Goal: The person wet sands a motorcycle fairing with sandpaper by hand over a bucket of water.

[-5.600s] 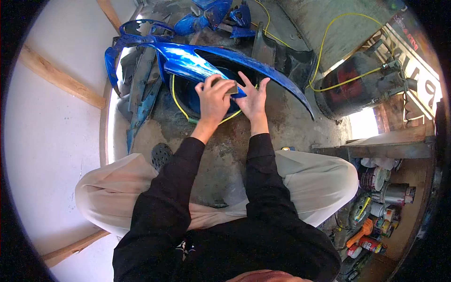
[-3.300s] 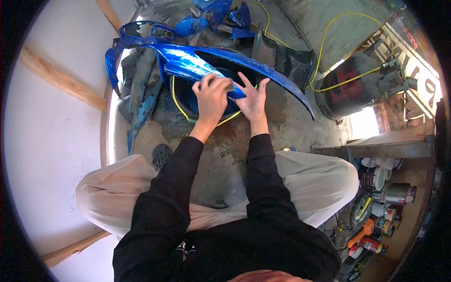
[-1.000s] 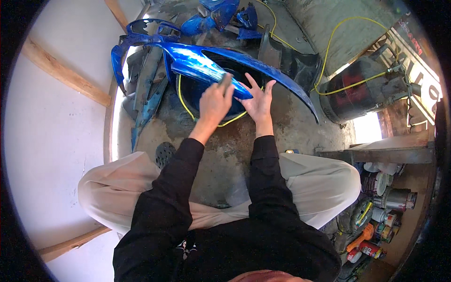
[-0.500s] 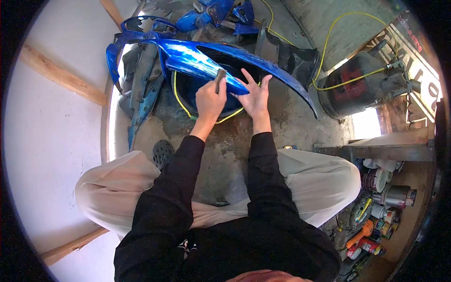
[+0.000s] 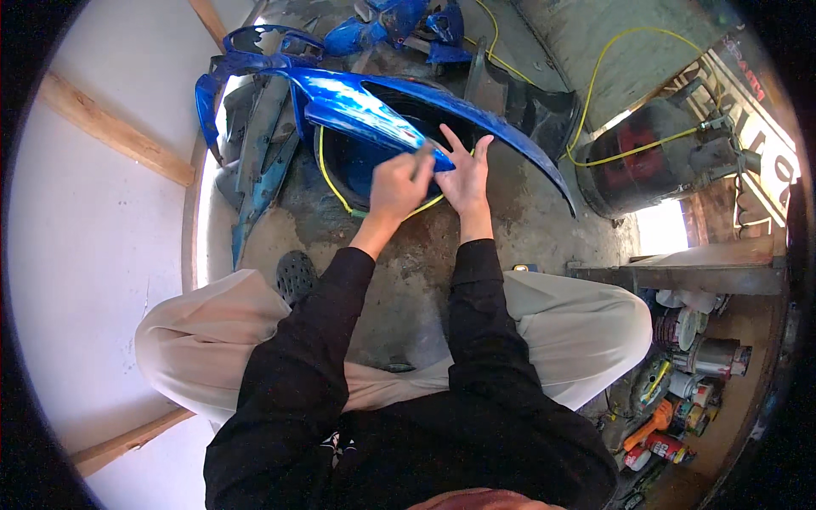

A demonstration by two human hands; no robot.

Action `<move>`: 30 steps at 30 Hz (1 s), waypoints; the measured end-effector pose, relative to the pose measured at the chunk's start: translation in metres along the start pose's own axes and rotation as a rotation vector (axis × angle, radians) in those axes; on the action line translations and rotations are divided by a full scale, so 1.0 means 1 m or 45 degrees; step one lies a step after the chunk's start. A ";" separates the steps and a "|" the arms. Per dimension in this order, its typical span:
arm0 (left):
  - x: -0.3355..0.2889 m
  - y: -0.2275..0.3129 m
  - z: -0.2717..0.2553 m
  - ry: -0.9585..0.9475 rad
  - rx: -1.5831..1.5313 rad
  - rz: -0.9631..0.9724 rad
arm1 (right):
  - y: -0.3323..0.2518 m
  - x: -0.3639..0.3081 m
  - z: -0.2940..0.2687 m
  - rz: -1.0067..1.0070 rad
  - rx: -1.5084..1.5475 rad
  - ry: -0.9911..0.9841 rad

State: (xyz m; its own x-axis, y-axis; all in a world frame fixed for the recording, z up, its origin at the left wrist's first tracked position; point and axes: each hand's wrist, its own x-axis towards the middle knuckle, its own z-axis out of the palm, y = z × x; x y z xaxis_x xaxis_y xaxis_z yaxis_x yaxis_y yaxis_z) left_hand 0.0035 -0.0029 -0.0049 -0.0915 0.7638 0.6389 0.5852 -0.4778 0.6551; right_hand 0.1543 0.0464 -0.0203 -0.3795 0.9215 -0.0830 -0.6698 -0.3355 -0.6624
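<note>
A glossy blue motorcycle fairing panel [image 5: 361, 115] with a long curved arm lies across a dark round tub [image 5: 340, 174]. My left hand [image 5: 398, 189] is closed on a small grey-brown pad [image 5: 422, 155], seemingly folded sandpaper, pressed to the panel's upper face near its pointed tip. Motion blurs these fingers. Palm up, my right hand [image 5: 466, 183] supports that tip from below. Its thumb and one finger stretch out freely in the panel's gap, while the other fingers are hidden under the panel.
Yellow hose [image 5: 334, 185] shows around the tub and leads to a dark air tank [image 5: 633, 153] at right. More blue panels [image 5: 374, 30] lie behind, and a black molded part [image 5: 540, 110] stands beyond the tub. Cans and tools fill a low shelf [image 5: 705, 276] at right.
My left hand has slid the pad rightward and slightly down the panel toward its tip. My right hand stays in place under the panel.
</note>
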 end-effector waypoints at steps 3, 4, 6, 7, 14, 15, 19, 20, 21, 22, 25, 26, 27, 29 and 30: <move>-0.003 0.008 0.003 -0.189 -0.003 0.195 | 0.002 -0.001 0.003 -0.015 -0.053 0.009; 0.002 0.003 0.002 -0.037 0.011 0.087 | 0.004 0.000 0.007 -0.011 -0.022 0.001; 0.003 -0.002 -0.004 0.086 0.037 -0.213 | 0.004 0.002 0.009 -0.004 0.032 -0.008; 0.001 -0.001 -0.002 0.083 0.036 -0.215 | 0.004 0.001 0.007 -0.003 0.032 -0.005; 0.003 0.003 0.003 0.155 0.067 -0.089 | 0.003 0.000 0.007 -0.023 -0.001 -0.025; 0.001 0.002 0.004 0.154 0.070 -0.090 | 0.001 -0.001 0.006 -0.009 -0.055 -0.004; -0.003 0.005 0.004 -0.131 0.025 0.154 | 0.001 -0.002 0.004 -0.021 -0.133 0.004; 0.000 0.007 0.006 0.033 0.029 0.046 | 0.003 0.000 0.005 -0.016 -0.089 -0.012; 0.000 0.006 0.006 0.192 0.035 -0.063 | 0.003 0.001 0.004 -0.018 -0.087 -0.010; -0.001 0.003 0.007 0.199 0.046 -0.082 | 0.004 0.002 0.003 -0.016 -0.089 -0.015; -0.006 0.000 0.002 -0.155 0.011 0.129 | 0.002 0.000 0.003 -0.001 -0.138 0.002; -0.007 -0.001 0.001 -0.130 0.034 0.153 | 0.003 0.000 0.005 0.005 -0.123 0.007; -0.005 0.001 0.002 -0.129 0.029 0.156 | 0.001 0.000 0.003 0.003 -0.112 0.015; -0.001 0.004 0.007 0.143 0.088 -0.084 | 0.002 0.003 0.001 -0.020 -0.049 -0.001; -0.002 0.004 0.007 0.203 0.069 -0.095 | 0.004 0.003 0.004 -0.023 -0.047 -0.013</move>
State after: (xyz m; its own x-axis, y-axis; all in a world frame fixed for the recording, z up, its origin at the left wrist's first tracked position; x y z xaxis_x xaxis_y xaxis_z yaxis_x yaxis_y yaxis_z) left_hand 0.0122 -0.0031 -0.0063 -0.2608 0.7156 0.6480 0.6142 -0.3949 0.6832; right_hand 0.1479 0.0472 -0.0201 -0.3737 0.9254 -0.0633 -0.6530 -0.3110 -0.6906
